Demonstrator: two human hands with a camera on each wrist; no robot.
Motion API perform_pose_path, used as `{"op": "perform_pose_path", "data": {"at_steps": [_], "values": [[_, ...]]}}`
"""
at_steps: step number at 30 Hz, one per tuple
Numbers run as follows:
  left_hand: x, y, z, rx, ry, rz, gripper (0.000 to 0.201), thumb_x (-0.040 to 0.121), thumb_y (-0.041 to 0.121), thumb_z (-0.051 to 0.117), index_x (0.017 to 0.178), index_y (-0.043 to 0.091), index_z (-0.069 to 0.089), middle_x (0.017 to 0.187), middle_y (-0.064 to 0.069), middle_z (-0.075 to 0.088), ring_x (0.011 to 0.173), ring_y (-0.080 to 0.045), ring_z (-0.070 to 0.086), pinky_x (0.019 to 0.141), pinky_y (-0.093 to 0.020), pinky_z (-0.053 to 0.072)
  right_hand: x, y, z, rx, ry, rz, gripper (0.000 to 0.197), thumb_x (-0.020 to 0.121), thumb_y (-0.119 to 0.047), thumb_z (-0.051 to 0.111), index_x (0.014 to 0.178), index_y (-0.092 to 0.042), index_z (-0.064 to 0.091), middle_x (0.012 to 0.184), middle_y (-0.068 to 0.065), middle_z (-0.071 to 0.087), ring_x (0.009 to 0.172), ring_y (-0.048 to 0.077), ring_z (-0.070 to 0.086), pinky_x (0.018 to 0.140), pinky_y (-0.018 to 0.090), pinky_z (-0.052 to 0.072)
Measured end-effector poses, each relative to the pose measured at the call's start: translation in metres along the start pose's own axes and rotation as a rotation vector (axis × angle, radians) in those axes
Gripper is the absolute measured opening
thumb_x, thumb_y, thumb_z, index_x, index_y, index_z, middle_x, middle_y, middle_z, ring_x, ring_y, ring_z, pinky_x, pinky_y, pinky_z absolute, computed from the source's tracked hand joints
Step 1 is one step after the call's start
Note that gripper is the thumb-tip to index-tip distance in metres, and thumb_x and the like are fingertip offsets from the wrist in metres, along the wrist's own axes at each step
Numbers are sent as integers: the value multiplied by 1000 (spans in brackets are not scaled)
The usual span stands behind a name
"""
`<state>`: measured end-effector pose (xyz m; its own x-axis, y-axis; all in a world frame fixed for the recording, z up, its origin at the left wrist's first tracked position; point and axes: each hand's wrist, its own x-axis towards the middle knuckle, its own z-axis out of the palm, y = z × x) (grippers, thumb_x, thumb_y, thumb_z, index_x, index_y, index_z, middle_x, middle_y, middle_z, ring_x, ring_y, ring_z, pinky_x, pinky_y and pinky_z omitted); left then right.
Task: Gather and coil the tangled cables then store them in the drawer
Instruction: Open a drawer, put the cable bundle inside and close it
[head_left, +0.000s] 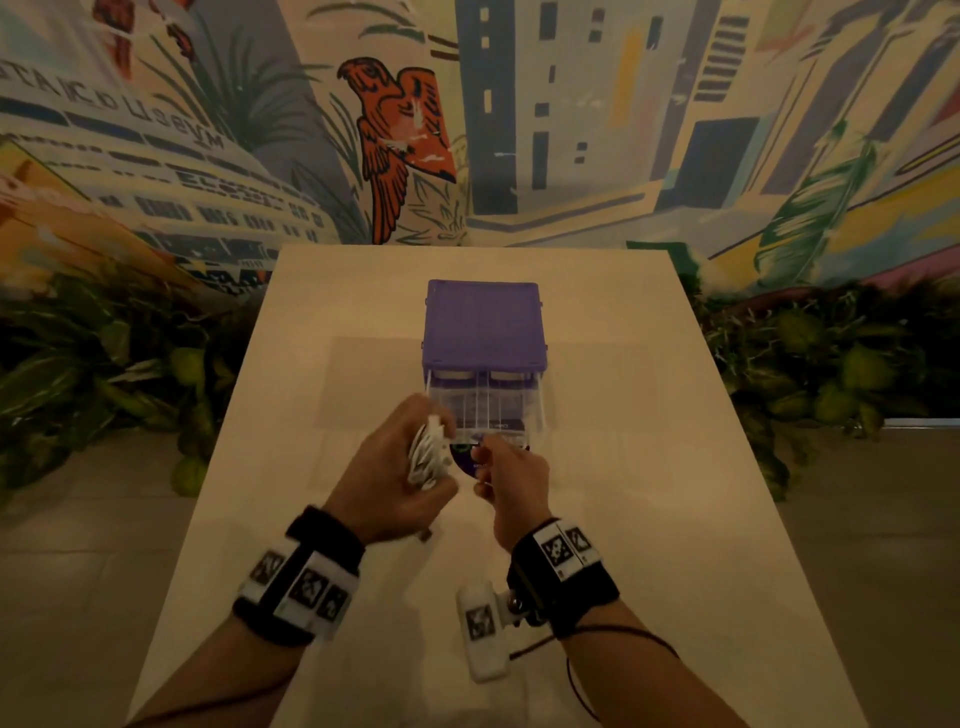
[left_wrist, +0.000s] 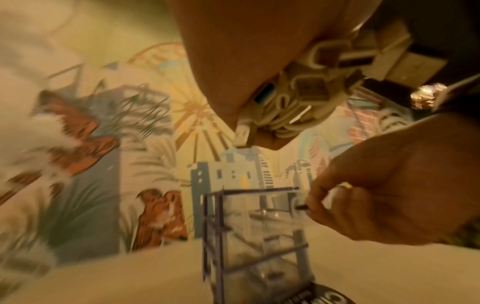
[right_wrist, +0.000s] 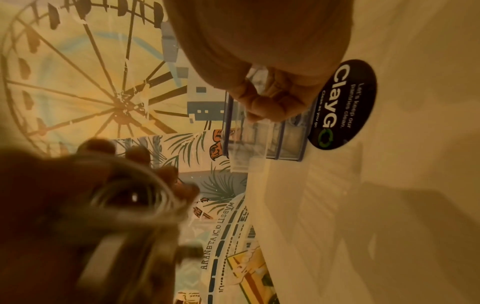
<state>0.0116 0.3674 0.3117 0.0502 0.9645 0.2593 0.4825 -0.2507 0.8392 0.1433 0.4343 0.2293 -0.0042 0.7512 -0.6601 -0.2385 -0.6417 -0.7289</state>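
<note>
We take the purple drawer cabinet (head_left: 482, 327) as our landmark; it stands on the pale bench (head_left: 649, 467), near the bench's far end, and behind it rises a painted mural wall (head_left: 571, 104) with an orange bird. The cabinet's top clear drawer (head_left: 485, 410) is pulled out toward us. Just in front of the cabinet and to its left, our left hand (head_left: 395, 467) holds a coiled bundle of white cables (head_left: 428, 452), the fingers (left_wrist: 270, 142) curled round it; the left wrist view shows cable loops and plugs (left_wrist: 298, 90) packed against the palm. Directly in front of the cabinet, our right hand (head_left: 511, 480) is at the drawer's front edge, its fingers (right_wrist: 262, 105) bent and pinching the clear front wall, as the right wrist view shows. Under the drawer front a round black sticker (right_wrist: 342, 105) reading "ClayGo" lies flat on the bench. Leafy green plants (head_left: 831, 364) flank the bench on both sides of the cabinet.
</note>
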Motion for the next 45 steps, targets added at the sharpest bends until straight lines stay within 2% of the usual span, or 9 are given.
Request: {"op": "perform_pose_path", "data": {"at_steps": [5,9,13,19,26,32,36,40,45], "values": [[62,-10,5,532,-269,242,47,71,42,62,110,19,47,103,-3,55,80,-20,51,57,-31,45,-19,4,-7,-10,-42,-19,17,90,-15,59,79,-6,66,67,8,62,45,14,40,43,25,34],[93,-23,21,806,-499,277,62,69,49,68,120,21,45,115,-4,53,90,-25,52,60,-38,51,-19,5,-7,-31,-29,-24,18,91,-15,58,78,-6,67,69,8,64,46,14,39,44,25,33],[110,-34,34,963,-519,276,54,79,47,63,122,18,46,117,-6,52,91,-28,50,56,-37,48,-18,7,-5,-25,-25,-40,22,94,-20,59,78,-7,69,68,7,67,43,13,39,43,24,32],[114,-39,51,1002,-496,225,68,81,68,53,124,16,46,118,-5,51,93,-25,48,54,-33,35,-17,6,-5,-56,-27,-49,23,93,-22,60,76,-10,70,69,6,67,44,12,39,45,26,33],[127,-42,42,993,-560,346,49,76,39,67,116,17,49,111,-7,56,86,-29,52,47,-33,44,-19,5,-6,-48,-39,-51,22,93,-19,59,78,-8,69,71,7,66,47,14,39,44,25,32],[121,-54,43,1004,-603,357,60,81,60,59,121,16,50,114,-8,57,88,-28,53,51,-33,47,-18,2,-5,-19,-20,-22,14,94,-16,58,91,-8,68,71,7,64,46,13,38,44,25,32],[117,-58,44,927,-513,328,71,77,78,44,115,18,50,110,-1,56,85,-21,51,53,-30,42,-19,0,-4,-29,-33,-20,18,93,-16,59,78,-11,67,69,6,64,44,11,37,45,26,32],[111,-57,49,970,-519,296,80,77,82,28,117,16,48,109,-2,54,88,-21,46,65,-37,48,-17,0,-4,-57,-43,-44,19,93,-8,49,88,-10,67,73,7,64,41,7,38,44,24,34],[99,-66,55,870,-549,287,65,97,58,20,133,8,42,126,-9,53,107,-24,45,98,-38,36,-15,0,-5,-87,-30,-38,22,95,-12,48,76,-10,60,69,9,55,42,9,32,43,25,31]]}}
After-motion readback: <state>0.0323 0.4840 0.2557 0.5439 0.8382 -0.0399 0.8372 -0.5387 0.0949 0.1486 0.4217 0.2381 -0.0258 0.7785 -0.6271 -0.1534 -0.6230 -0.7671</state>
